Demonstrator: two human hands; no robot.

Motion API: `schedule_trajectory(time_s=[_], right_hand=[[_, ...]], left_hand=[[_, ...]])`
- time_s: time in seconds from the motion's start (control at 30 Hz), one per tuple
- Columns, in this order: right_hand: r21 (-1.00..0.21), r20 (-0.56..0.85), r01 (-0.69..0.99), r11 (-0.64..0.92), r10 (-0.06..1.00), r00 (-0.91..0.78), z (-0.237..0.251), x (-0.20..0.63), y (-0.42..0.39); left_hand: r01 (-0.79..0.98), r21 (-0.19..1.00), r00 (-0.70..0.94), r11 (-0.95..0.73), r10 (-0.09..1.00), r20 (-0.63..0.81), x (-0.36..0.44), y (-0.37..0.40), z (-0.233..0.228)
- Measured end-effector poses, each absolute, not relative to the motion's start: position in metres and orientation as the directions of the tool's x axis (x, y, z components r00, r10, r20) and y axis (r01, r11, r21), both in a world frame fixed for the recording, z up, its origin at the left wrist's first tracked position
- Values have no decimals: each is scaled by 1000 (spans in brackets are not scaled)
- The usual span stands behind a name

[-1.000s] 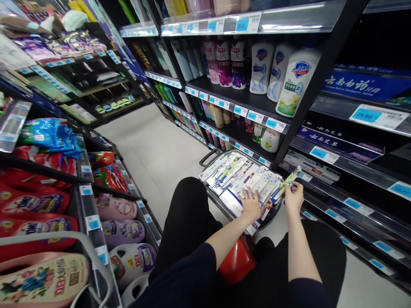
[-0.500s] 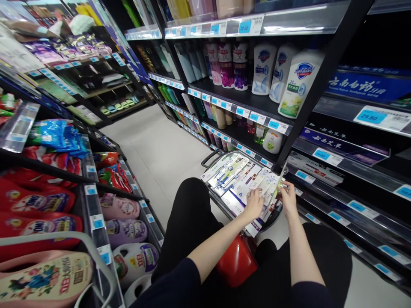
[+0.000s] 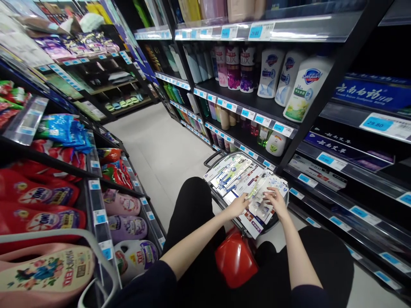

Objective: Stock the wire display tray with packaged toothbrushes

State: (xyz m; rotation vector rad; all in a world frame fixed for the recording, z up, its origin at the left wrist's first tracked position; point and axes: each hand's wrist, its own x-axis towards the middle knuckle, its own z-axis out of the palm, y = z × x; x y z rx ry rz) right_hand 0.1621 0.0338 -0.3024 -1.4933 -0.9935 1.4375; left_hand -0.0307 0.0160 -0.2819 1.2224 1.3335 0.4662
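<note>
Green toothbrush pack (image 3: pixel 257 190) lengthwise between hands (image 3: pixel 257 201)

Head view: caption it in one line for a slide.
Seated in a shop aisle, a person's left hand and right hand rest on toothbrush packs heaped in a basket.

Both hands, left hand (image 3: pixel 237 206) and right hand (image 3: pixel 276 202), on toothbrush packs (image 3: pixel 241 177) in a basket (image 3: pixel 212 157).

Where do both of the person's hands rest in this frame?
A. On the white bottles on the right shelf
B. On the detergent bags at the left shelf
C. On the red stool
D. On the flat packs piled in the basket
D: the left hand and the right hand both lie on the flat packs stacked in the basket, away from the shelves.
</note>
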Motion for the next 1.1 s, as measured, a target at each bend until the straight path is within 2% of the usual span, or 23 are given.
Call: schedule_trajectory(time_s=[0.1,0.17,0.23,0.53,0.77,1.0,1.1], right_hand=[[-924,-373,55,-378,925,76,-310,165,36],[-918,-379,88,-386,922,83,-314,165,36],[-916,-378,115,-384,923,77,-316,165,36],[-891,-367,246,-383,924,109,-325,174,33],[-874,-374,287,-391,920,114,-325,177,33],[-870,-384,286,-402,915,121,-325,179,36],[-871,-385,279,-405,914,126,-326,180,37]], left_hand=[[74,776,310,627,725,-615,-49,15,-282],[-68,706,348,705,680,-645,-56,16,-281],[-134,667,373,733,661,-651,-59,18,-280],[-230,592,277,772,635,-721,-60,31,-303],[-319,516,274,795,598,-753,-61,37,-312],[-452,556,189,698,684,-705,-66,40,-323],[-420,577,141,701,678,-722,-69,40,-330]])
